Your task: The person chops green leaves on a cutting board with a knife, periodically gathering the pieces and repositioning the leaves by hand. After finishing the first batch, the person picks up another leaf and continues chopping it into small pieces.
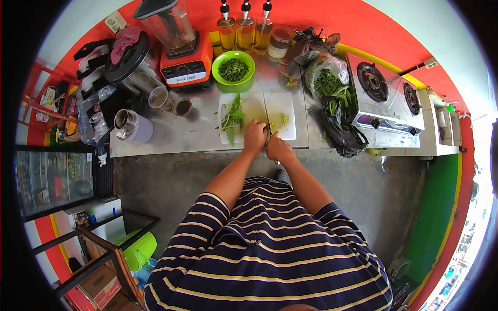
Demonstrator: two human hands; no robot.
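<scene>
A white cutting board (289, 101) lies at the counter's front edge. A knife (267, 110) points away from me across it, and my right hand (280, 149) is wrapped round its handle. Close against the blade on its left side is my left hand (255, 138), fingers curled and closed; whatever they hold is hidden. Small pale green cut pieces (280, 122) are scattered to the right of the blade. Leafy green stems (233, 118) lie on the board's left part. Behind the board stands a green bowl (248, 76) with chopped greens (233, 69) in it.
A red blender (187, 65), a steel-and-lilac container (136, 126) and cups (182, 107) stand left. Pump bottles (245, 33) line the wall. Right are bagged greens (328, 82), a black plastic bag (342, 129) and a gas stove (386, 116).
</scene>
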